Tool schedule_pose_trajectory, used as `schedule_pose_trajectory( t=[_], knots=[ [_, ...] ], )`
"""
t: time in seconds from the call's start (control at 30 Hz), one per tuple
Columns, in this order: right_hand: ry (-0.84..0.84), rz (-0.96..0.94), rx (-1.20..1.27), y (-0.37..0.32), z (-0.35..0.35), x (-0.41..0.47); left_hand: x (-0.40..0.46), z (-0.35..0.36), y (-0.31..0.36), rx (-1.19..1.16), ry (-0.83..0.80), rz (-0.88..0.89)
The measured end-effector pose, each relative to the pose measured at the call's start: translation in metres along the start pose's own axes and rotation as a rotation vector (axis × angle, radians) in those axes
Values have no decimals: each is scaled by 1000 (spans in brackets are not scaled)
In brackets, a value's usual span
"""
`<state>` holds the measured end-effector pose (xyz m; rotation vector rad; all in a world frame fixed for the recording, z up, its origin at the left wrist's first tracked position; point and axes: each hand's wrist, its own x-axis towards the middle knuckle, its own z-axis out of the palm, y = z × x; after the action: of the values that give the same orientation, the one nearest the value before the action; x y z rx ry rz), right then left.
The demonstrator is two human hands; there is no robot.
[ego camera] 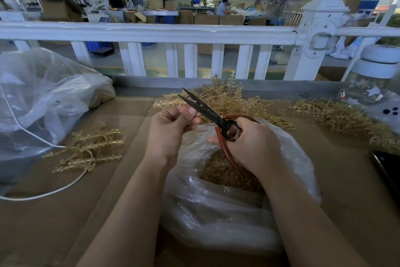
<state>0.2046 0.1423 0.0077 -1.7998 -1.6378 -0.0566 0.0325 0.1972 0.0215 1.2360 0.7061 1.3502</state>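
Observation:
My right hand [251, 145] grips the red-brown handles of black scissors [203, 107], whose blades stand slightly apart and point up and left. My left hand [173, 126] pinches a tan plastic sprig [166, 103] between thumb and fingers, right beside the blades. Below both hands lies a clear plastic bag [216, 208], open at the top, with small tan cut pieces [218, 171] inside it.
Piles of tan sprigs lie on the cardboard-covered table [337, 180]: one at left [91, 147], one behind the hands [229, 96], one at right [337, 115]. A big clear bag [43, 98] and white cable [54, 191] sit left, a jar [372, 80] and dark phone [387, 171] right, a white fence [151, 33] behind.

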Motion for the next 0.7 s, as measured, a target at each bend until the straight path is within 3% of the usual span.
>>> schedule_pose_trajectory(
  t=[0.3,0.7],
  knots=[
    [21,2,-55,1,-1,1,-1,2,0,205,45,85],
    [26,-13,-81,3,2,1,-2,3,1,203,34,84]
  ],
)
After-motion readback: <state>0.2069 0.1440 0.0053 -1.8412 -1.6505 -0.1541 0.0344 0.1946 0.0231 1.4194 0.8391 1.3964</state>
